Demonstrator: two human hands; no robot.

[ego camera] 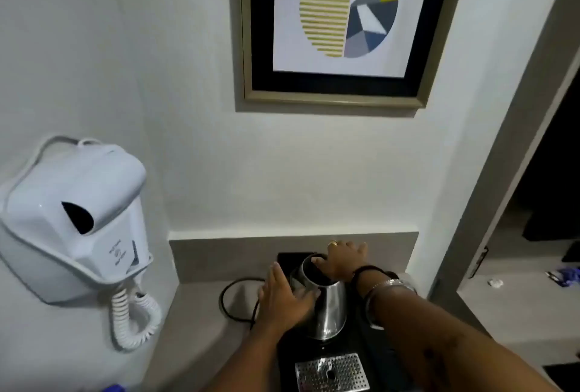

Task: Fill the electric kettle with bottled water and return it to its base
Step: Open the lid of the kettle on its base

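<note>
A steel electric kettle [331, 310] stands on a black tray [288, 360] on the grey counter, its mouth showing dark and its lid raised at the back. My left hand [284, 297] presses flat against the kettle's left side. My right hand [340, 261] rests on the top rim, fingers at the open mouth and lid. The kettle's base is hidden under the body. A black power cord [230, 300] loops to the left of it. A small blue thing, cut off by the bottom edge, may be a bottle cap [114, 388].
A white wall-mounted hair dryer [72, 222] with a coiled cord hangs at the left. A perforated metal drip tray [331, 373] sits in front of the kettle. A framed picture [339, 27] hangs above. A doorway [533, 234] opens at the right.
</note>
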